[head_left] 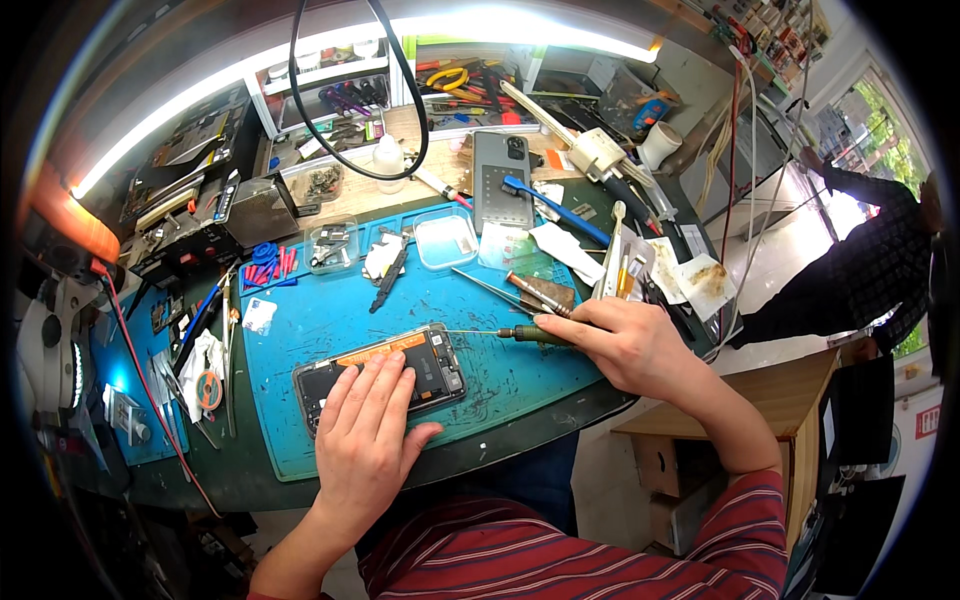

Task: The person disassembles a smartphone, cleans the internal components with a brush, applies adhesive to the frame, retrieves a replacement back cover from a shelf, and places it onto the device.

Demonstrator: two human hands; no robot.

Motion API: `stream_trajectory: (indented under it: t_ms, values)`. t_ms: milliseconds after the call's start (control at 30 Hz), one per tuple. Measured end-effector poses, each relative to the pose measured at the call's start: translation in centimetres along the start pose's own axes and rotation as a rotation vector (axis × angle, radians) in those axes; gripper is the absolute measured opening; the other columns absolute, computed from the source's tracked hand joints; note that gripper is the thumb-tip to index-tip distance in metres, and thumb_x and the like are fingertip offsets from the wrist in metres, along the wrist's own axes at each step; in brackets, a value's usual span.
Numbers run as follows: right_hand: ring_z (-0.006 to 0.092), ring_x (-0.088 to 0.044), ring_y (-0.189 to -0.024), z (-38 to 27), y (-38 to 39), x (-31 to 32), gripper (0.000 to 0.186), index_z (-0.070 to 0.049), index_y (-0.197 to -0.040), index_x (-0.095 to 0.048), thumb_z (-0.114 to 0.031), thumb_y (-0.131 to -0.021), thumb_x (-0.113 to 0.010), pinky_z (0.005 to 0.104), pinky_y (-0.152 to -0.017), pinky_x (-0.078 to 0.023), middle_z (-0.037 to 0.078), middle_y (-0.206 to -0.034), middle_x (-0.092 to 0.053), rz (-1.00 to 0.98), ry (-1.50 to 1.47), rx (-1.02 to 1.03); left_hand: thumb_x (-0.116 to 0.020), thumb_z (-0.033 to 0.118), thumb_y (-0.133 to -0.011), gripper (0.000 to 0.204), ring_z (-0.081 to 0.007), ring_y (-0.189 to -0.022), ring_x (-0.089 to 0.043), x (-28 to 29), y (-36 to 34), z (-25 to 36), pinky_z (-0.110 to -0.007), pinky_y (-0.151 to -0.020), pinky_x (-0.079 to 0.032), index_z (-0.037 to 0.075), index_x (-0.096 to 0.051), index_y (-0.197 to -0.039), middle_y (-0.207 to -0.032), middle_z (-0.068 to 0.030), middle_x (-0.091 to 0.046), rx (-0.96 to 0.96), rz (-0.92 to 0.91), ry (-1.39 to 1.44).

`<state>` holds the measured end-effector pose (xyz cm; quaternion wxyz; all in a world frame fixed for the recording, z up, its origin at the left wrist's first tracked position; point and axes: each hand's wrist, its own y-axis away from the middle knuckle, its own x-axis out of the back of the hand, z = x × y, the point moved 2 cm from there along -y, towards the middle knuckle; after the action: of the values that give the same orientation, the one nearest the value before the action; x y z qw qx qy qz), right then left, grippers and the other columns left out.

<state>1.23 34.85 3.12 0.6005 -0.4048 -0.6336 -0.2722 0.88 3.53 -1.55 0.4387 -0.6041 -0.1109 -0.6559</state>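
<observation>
An opened phone (430, 372) lies on the blue mat (510, 392) near the front edge of the desk (490, 456), left hand (363, 440) flat atop, fingers together; right hand (628, 345) grips a screwdriver (538, 334). A tube light (540, 22) glows above the back.

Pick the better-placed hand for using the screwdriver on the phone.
Right, I'd say: the right hand holds the screwdriver, its shaft pointing toward the phone. The left hand lies across the phone, likely steadying it.
</observation>
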Motion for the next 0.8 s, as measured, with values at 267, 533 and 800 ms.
stream_trajectory:
  t_ms: [267, 533, 800]
  values:
    - [0.0252, -0.068, -0.084, 0.10, 0.27, 0.11, 0.056, -0.020, -0.139, -0.066, -0.004, -0.085, -0.065, 0.0376, -0.072, -0.056, 0.005, -0.096, -0.066, -0.004, -0.021, -0.007, -0.073, 0.036, -0.090, 0.056, -0.0346, -0.133, -0.058, -0.01, 0.00, 0.05, -0.049, -0.115, -0.040, -0.004, -0.065, -0.128, -0.139, -0.0188, -0.063, -0.001, 0.006, -0.001]
    - [0.0254, -0.067, -0.083, 0.38, 0.52, 0.05, 0.053, -0.019, -0.138, -0.066, -0.004, -0.087, -0.064, 0.0373, -0.072, -0.056, 0.005, -0.096, -0.066, -0.008, -0.026, 0.021, -0.073, 0.035, -0.090, 0.055, -0.0342, -0.133, -0.058, -0.05, 0.00, 0.03, -0.049, -0.115, -0.040, -0.004, -0.065, -0.128, -0.139, -0.0184, -0.063, 0.000, 0.002, -0.004]
    - [0.0252, -0.067, -0.083, 0.06, 0.12, 0.04, 0.053, -0.019, -0.142, -0.063, -0.006, -0.090, -0.062, 0.0375, -0.070, -0.055, 0.005, -0.097, -0.065, -0.012, -0.037, -0.011, -0.073, 0.035, -0.090, 0.056, -0.0341, -0.134, -0.057, 0.03, 0.04, 0.10, -0.049, -0.115, -0.039, -0.004, -0.065, -0.129, -0.139, -0.0183, -0.064, 0.005, -0.001, -0.002]
